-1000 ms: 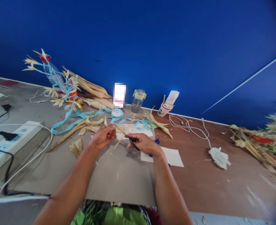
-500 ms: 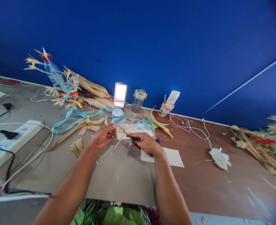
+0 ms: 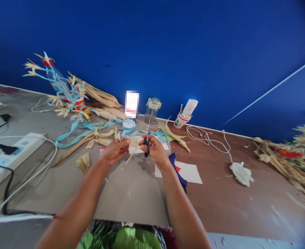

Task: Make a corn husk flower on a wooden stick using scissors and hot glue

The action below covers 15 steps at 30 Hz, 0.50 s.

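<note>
My right hand (image 3: pixel 155 148) grips a pair of scissors (image 3: pixel 147 147) by its black handles. The blades point up and away from me, in front of the clear jar (image 3: pixel 152 110). My left hand (image 3: pixel 116 151) is closed in a pinch just to the left. Pale husk-like bits show around its fingertips, but what it holds is too small to make out. Beneath and beyond both hands lie a white sheet (image 3: pixel 163 145) and thin wires. A blue glue gun (image 3: pixel 177 171) rests beside my right forearm, partly over a white card (image 3: pixel 192 173).
Blue ribbon (image 3: pixel 72 135) and dried corn husks (image 3: pixel 100 95) spread at the back left, near a husk-flower branch (image 3: pixel 76 93). A power strip (image 3: pixel 15 155) with cords lies left. A paper cup (image 3: pixel 181 120), white cable (image 3: pixel 206 136) and more husks (image 3: pixel 284 162) are right.
My right hand has turned the scissors from pointing left toward my left hand to pointing upward and away. The glue gun shows more now. My left hand stays nearly in place, pinched.
</note>
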Motion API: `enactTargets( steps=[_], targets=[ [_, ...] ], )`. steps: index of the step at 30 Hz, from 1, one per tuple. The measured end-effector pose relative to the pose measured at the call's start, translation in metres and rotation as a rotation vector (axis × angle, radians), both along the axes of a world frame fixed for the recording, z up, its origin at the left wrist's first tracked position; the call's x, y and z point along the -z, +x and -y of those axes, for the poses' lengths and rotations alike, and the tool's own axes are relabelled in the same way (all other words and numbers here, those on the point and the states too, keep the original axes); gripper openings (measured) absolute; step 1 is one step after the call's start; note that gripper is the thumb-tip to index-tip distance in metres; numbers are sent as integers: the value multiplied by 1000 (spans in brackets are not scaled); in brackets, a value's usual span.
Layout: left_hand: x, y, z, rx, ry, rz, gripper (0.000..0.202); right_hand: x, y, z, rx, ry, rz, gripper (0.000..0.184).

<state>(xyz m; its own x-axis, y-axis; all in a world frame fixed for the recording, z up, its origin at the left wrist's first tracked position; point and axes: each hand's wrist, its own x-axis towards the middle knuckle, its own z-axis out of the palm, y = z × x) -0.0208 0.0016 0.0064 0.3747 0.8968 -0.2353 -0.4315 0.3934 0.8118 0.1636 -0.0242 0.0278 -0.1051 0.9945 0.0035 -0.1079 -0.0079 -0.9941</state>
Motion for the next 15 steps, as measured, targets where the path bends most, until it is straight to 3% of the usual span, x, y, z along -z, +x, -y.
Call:
enactTargets(
  steps=[7, 15],
  targets=[
    [1, 8, 5, -12, -26, -111, 21, 10, -19, -2, 94, -17, -3, 47],
    [-1, 11, 6, -35, -88, -42, 22, 4, -19, 0, 217, 16, -39, 41]
  ],
)
